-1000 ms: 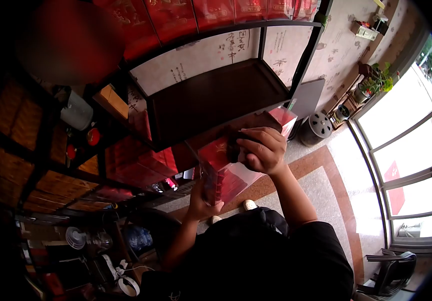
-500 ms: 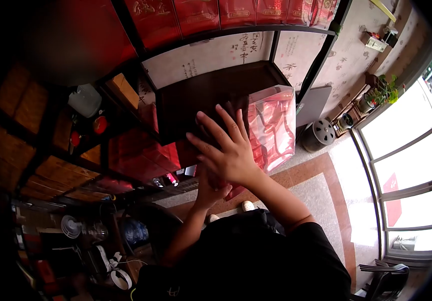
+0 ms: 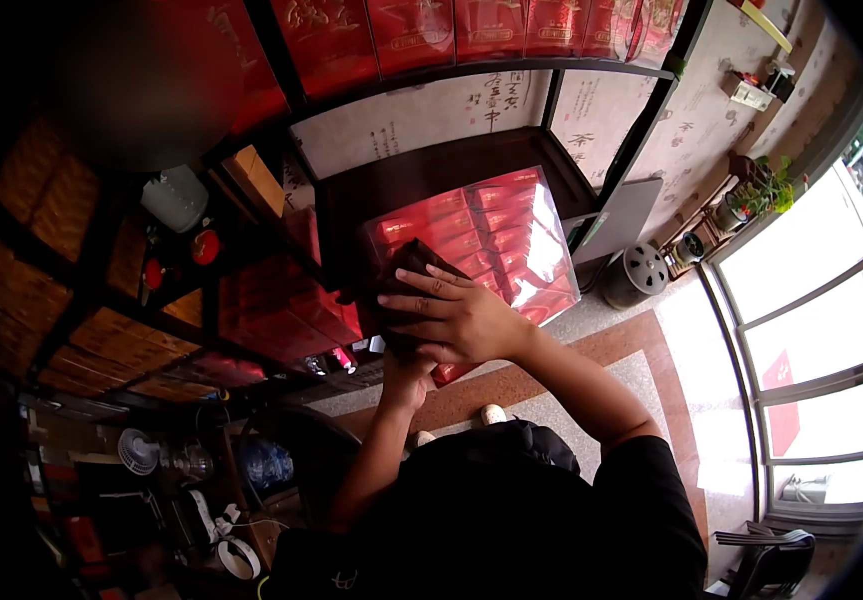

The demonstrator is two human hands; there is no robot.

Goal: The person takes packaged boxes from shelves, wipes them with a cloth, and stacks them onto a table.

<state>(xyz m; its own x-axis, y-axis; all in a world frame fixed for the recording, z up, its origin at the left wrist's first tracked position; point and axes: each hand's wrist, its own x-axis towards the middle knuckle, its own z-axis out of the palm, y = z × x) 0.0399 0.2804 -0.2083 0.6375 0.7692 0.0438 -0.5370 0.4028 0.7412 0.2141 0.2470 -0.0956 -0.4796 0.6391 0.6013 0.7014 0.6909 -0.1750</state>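
The clear box (image 3: 516, 225) of red packets is positioned in front of the shelf board (image 3: 451, 160), tilted and overlapping it in view. The right hand (image 3: 461, 318) lies with fingers extended over a dark cloth (image 3: 413, 262), against the near left part of the clear box. The left hand (image 3: 406, 380) is below the shelf board, at the box's lower corner; its fingers are hidden and their closure cannot be determined. Red boxes (image 3: 411, 35) stand in a row above the shelf board.

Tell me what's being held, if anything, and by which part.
A clear-wrapped pack of red packets, held at its near end by the left hand; the right hand lies on a dark cloth there.
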